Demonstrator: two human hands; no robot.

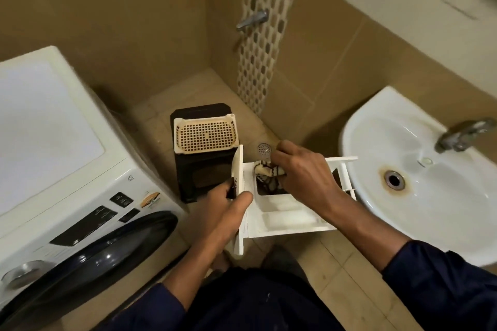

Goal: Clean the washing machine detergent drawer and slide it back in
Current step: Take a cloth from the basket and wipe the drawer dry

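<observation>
**Detergent drawer (pixel 285 219) out of the machine, cloth pressed inside**

We hold the drawer in the air above the tiled floor (pixel 336 271). It sits between the washing machine (pixel 61 158) on the left and the white sink (pixel 419 196) on the right, touching neither. It lies roughly level, with its front panel turned to the left and its open compartments facing up at us.

Our left hand (pixel 228 209) grips that front panel. The thumb lies across the inner side, and the other fingers wrap behind the panel, mostly hidden.

Our right hand (pixel 306 169) reaches in from the right over the drawer. Its fingers (pixel 282 154) curl round a cream-and-brown patterned cloth (pixel 265 169) and press it into the far compartment, just beside the panel. The nearer compartments show bare white plastic.

On the floor beyond the drawer stands a black stool (pixel 204 180) with a cream perforated basket (pixel 205 136) on top. A round floor drain (pixel 264 148) lies just right of the stool.

The sink has a rust-coloured ring around its drain hole, and a metal tap (pixel 462 134) sits at its right edge. Two metal fittings (pixel 254 20) are fixed to a strip of patterned tile on the far wall. The washing machine is white with a dark round door. Dark blue sleeves (pixel 443 290) cover our arms at the near edge.
</observation>
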